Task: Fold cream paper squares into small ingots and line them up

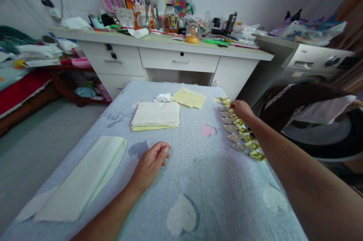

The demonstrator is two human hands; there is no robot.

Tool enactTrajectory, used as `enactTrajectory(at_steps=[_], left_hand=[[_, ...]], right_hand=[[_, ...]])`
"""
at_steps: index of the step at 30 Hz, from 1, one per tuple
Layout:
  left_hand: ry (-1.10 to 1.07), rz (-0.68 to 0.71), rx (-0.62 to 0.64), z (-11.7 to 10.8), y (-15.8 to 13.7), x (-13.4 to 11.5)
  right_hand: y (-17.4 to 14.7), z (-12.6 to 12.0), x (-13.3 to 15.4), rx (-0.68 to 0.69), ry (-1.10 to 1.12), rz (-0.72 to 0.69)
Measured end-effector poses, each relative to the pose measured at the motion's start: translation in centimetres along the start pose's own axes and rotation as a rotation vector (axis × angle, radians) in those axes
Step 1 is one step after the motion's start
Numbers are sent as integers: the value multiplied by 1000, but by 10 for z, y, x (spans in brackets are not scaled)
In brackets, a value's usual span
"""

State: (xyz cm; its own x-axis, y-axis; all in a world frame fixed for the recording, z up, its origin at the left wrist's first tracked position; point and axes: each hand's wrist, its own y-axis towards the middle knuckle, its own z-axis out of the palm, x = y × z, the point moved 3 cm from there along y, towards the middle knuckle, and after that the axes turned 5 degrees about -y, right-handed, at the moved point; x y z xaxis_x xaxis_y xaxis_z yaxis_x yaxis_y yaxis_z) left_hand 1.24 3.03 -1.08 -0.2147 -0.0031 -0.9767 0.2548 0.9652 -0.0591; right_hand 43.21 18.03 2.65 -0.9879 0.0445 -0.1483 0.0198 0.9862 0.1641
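My right hand (242, 110) reaches to the far right of the cloth-covered table. Its fingers are pinched together at the far end of rows of small folded paper pieces (232, 128), yellow and grey; whatever is between the fingertips is hidden. My left hand (153, 162) rests near the middle of the cloth with its fingers curled in and thumb against them, nothing showing in it. Beyond it lies a stack of pale paper sheets (155, 114) with yellow ones beneath. Loose yellow sheets (189, 97) lie behind, beside a crumpled white tissue (163, 97).
A long folded pale-green paper or cloth (85, 176) lies on the left side of the table. A white desk (178, 59) with a cluttered top stands beyond. At right is a washing machine (314, 59) with laundry (306, 106) hanging from its door opening.
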Motion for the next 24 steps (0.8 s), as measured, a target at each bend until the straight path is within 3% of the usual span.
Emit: enactTrajectory(at_steps=[6, 10, 13, 17, 21, 24], left_hand=[[1, 18, -3, 0, 2, 0], [-6, 24, -4, 1, 3, 2], [-11, 41, -9, 2, 4, 1], [-18, 59, -23, 1, 4, -1], [-48, 62, -83, -4, 7, 0], [-116, 60, -149, -10, 12, 4]], right_hand=[[-8, -14, 6, -94, 28, 23], [-15, -32, 31, -191, 81, 13], [-25, -46, 72, -241, 139, -60], [-45, -58, 148, -243, 327, -279], [-60, -50, 218, -116, 405, -444], [-60, -40, 251, -80, 360, -461]])
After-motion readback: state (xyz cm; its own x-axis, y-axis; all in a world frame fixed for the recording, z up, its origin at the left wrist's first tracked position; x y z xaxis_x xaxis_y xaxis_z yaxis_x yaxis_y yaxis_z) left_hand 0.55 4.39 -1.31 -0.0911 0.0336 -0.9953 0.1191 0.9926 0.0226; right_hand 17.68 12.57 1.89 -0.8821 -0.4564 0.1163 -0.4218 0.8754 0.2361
